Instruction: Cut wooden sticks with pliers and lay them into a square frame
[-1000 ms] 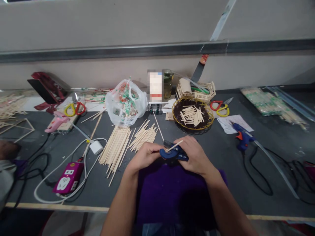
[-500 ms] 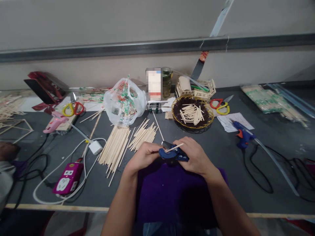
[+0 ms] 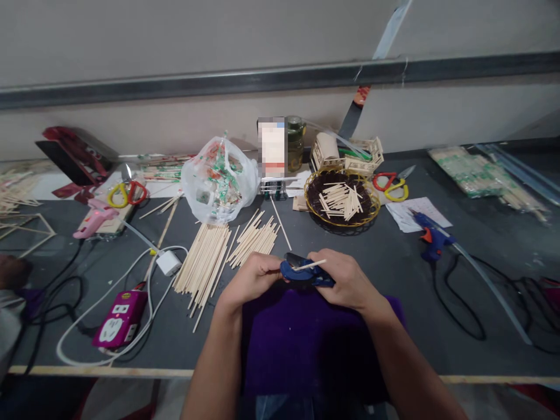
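My right hand [image 3: 345, 277] is wrapped around the handles of a blue cutter [image 3: 301, 272] with a curved jaw and a dark blade. Across the jaw lies a thin wooden stick [image 3: 315, 264], one end poking out to the right. At the jaw's left side my left hand [image 3: 258, 274] is closed in a pinch, seemingly on the stick's other end; its fingertips are partly hidden. Beyond the left hand lie a bundle of long sticks [image 3: 203, 259] and a pile of shorter ones [image 3: 258, 236]. Cut pieces [image 3: 342, 201] fill part of a brown woven basket [image 3: 371, 219].
A plastic bag of wrappers [image 3: 196, 198] and a phone on a stand [image 3: 272, 149] stand behind. Glue guns lie at both sides, pink [image 3: 96, 219] and blue [image 3: 433, 236], with cords. A purple power block [image 3: 120, 318] sits left. Another person's hand [image 3: 13, 271] shows far left.
The view has shifted slightly. Both hands keep their hold, and the cutter with the stick across its jaw stays almost in place.
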The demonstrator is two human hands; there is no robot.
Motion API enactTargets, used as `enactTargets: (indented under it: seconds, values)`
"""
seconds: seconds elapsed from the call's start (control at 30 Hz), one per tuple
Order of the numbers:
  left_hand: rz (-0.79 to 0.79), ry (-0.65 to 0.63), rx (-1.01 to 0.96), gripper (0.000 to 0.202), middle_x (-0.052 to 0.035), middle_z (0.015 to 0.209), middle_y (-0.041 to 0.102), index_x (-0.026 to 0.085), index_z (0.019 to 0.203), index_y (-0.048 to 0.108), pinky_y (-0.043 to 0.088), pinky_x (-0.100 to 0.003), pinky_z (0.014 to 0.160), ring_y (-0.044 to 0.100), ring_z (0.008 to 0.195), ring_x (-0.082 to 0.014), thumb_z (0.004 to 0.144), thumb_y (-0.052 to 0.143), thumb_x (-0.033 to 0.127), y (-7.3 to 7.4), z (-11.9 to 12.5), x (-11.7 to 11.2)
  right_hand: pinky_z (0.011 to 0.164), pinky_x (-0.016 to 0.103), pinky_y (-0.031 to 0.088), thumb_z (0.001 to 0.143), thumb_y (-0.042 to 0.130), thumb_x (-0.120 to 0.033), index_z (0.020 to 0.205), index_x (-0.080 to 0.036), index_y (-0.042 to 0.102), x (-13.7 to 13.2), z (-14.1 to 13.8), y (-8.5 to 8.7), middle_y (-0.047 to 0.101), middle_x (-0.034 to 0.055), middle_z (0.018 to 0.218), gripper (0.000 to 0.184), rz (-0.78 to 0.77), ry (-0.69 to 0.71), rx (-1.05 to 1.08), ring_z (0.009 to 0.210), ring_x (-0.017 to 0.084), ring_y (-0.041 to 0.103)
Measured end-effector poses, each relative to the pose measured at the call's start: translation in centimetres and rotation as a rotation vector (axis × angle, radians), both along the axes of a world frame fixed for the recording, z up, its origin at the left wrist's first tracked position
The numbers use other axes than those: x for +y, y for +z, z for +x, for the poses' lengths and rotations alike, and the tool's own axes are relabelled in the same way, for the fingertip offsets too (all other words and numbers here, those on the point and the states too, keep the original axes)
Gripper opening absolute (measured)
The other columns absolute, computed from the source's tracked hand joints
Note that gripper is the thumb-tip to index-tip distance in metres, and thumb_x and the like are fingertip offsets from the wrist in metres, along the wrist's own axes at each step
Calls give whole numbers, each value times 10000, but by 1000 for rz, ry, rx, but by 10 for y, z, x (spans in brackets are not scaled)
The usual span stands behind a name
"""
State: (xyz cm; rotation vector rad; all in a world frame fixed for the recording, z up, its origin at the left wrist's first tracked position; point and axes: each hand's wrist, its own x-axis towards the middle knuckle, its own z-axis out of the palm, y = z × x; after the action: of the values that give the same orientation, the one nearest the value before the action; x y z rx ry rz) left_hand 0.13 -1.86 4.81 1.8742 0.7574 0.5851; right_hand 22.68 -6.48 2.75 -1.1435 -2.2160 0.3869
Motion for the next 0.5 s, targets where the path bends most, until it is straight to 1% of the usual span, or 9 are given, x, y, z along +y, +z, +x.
enactTargets:
  seconds: [0.1, 0.27, 0.37, 0.5]
  values:
    - [-1, -5, 1, 221, -31, 674, 694, 125, 697, 691, 463, -173, 612, 621, 629, -100, 825, 511, 124, 0, 0, 0, 657, 278, 442, 787, 538, -136, 1039, -174, 557, -1, -1, -2, 621, 45, 795, 256, 18, -18, -22, 729, 182, 579]
    - [-41, 5, 39, 230, -49, 682, 703, 127, 699, 697, 470, -194, 626, 633, 640, -113, 850, 538, 198, -2, 0, 1, 702, 285, 474, 757, 543, -159, 974, -191, 579, 0, -1, -10, 679, 64, 863, 222, -7, -38, -16, 789, 195, 633]
    - [-91, 22, 47, 227, -56, 690, 711, 129, 700, 697, 475, -208, 635, 642, 657, -124, 848, 555, 225, -6, 1, 1, 702, 284, 485, 736, 546, -163, 967, -193, 591, 1, -2, -15, 700, 70, 885, 237, -36, -37, 16, 788, 197, 652]
    - [-196, 41, 13, 199, -48, 689, 709, 130, 700, 687, 479, -217, 644, 640, 667, -130, 824, 589, 251, -12, 3, 2, 690, 268, 487, 718, 539, -141, 976, -186, 607, 5, -3, -20, 712, 62, 887, 270, -60, -27, 58, 779, 193, 672]
